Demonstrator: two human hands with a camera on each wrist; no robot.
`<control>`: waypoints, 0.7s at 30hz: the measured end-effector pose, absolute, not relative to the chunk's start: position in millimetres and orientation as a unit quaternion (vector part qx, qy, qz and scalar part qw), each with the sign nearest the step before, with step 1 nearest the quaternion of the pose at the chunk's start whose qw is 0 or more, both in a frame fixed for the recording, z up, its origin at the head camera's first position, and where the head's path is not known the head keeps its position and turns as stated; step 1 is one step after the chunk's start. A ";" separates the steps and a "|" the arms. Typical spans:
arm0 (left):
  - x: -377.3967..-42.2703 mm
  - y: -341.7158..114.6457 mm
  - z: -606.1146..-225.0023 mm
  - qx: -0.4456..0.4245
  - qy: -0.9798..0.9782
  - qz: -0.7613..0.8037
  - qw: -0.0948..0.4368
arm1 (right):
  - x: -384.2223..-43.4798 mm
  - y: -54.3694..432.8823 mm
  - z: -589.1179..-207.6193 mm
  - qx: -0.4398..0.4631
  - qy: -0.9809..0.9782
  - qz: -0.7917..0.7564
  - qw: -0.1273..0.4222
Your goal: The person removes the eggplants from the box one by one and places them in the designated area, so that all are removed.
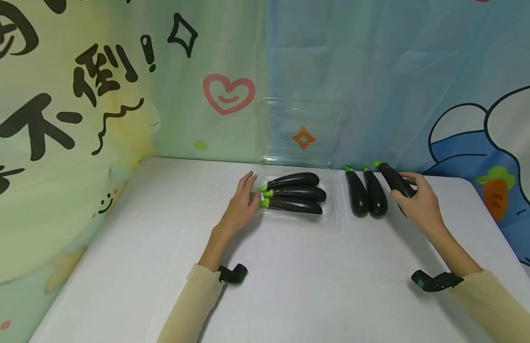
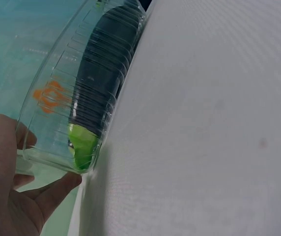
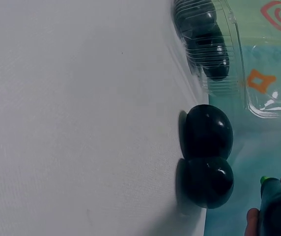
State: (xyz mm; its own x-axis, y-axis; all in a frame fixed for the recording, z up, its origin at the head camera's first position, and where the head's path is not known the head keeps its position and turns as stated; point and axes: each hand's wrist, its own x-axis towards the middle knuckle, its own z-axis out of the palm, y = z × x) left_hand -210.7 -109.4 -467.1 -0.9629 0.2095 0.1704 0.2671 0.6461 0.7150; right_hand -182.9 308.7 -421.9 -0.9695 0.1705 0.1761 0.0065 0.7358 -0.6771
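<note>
On the white table lies a clear plastic clamshell box (image 1: 329, 209) with its lid (image 1: 321, 109) up. Inside it three dark eggplants (image 1: 296, 192) lie side by side, green stems to the left. My left hand (image 1: 241, 202) grips the box's left edge; in the left wrist view the thumb laps over the rim and a finger (image 2: 62, 191) touches the corner. To the right of the box, two more eggplants (image 1: 367, 195) lie together, stems pointing away. My right hand (image 1: 417, 200) holds another eggplant (image 1: 393, 178) by its thick end, stem tilted up and away.
A printed cloth backdrop (image 1: 376, 71) hangs right behind the table's far edge, with the lid standing in front of it. The white tabletop (image 1: 312, 286) extends between my forearms. Each wrist wears a black camera mount (image 1: 234, 274).
</note>
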 end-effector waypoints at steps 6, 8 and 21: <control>-210.3 -109.6 -466.7 -0.133 -0.905 -0.402 0.035 | -183.9 309.6 -425.5 -0.054 -0.923 0.360 0.126; -210.1 -109.7 -467.0 -0.133 -0.905 -0.402 0.033 | -183.8 310.7 -427.0 -0.057 -0.923 0.358 0.128; -209.9 -109.5 -467.0 -0.132 -0.906 -0.400 0.033 | -181.0 314.9 -427.8 -0.092 -0.925 0.341 0.140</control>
